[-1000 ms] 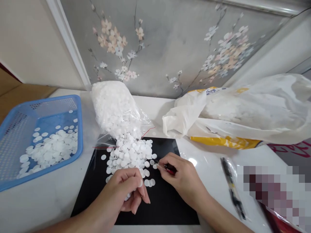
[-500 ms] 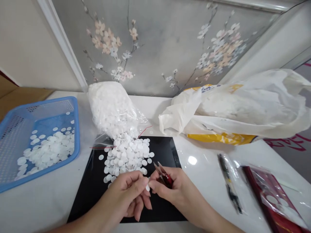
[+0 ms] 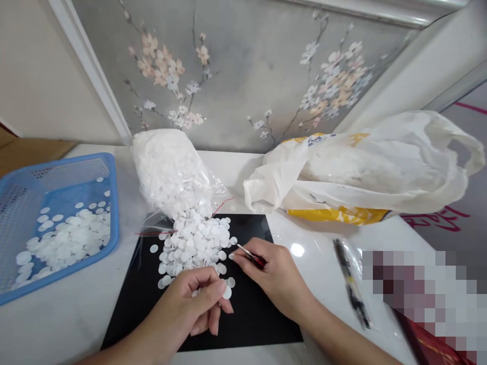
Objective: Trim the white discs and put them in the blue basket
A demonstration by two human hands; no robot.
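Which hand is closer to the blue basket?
Your left hand. It is over the black mat, to the right of the blue basket; your right hand is farther right, holding a red tool.

Glossy white worktop (image 3: 323,284), bearing: blue perforated plastic basket (image 3: 115,203); clear plastic bag of white discs (image 3: 167,170); flat black rectangular mat (image 3: 243,324); white-and-yellow plastic bag (image 3: 342,172); black pen-like item in clear wrapping (image 3: 350,284).

blk mat (image 3: 251,324), wht discs (image 3: 198,235), blu basket (image 3: 115,203)
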